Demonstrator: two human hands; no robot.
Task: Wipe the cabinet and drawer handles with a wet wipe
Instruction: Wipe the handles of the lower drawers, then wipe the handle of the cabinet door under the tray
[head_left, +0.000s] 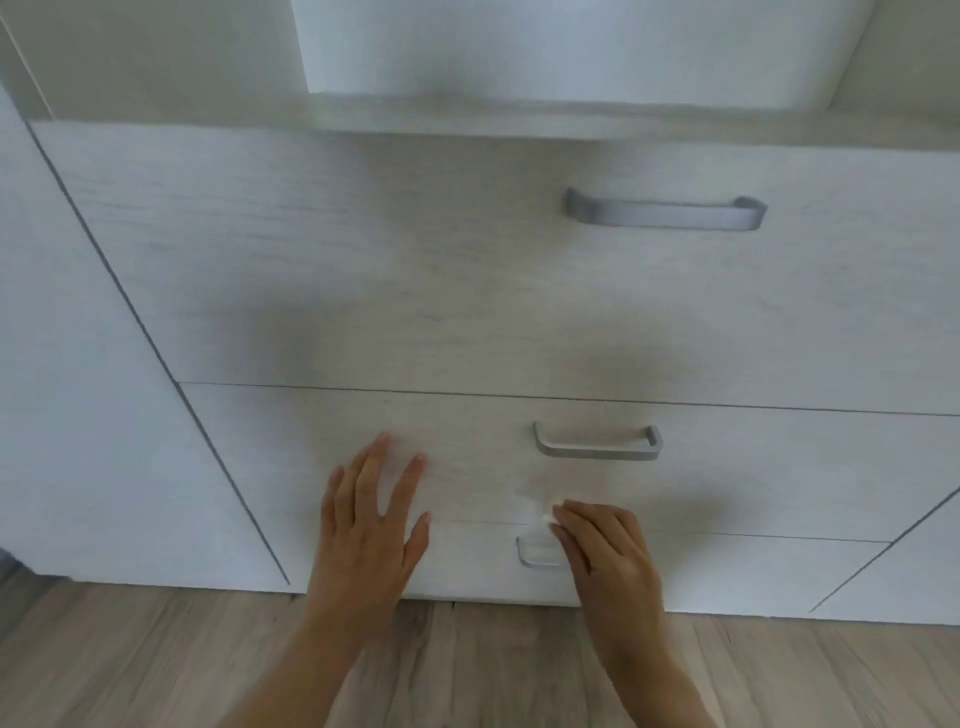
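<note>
My right hand (608, 551) pinches the wet wipe (543, 512) over the bottom drawer handle (537, 553); my left hand (371, 525) rests flat, fingers spread, empty. I should wrap the wipe around the bar and cover its underside too.

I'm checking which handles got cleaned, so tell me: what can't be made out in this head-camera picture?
- Bottom drawer's grey metal handle: its right part is hidden behind the right hand.
- Small white wet wipe: mostly covered by that hand's fingers, and blurred.
- Whether any handle is clean: too soft to tell on the top grey handle or middle grey handle.
- White box above: cut off by the top edge.
</note>
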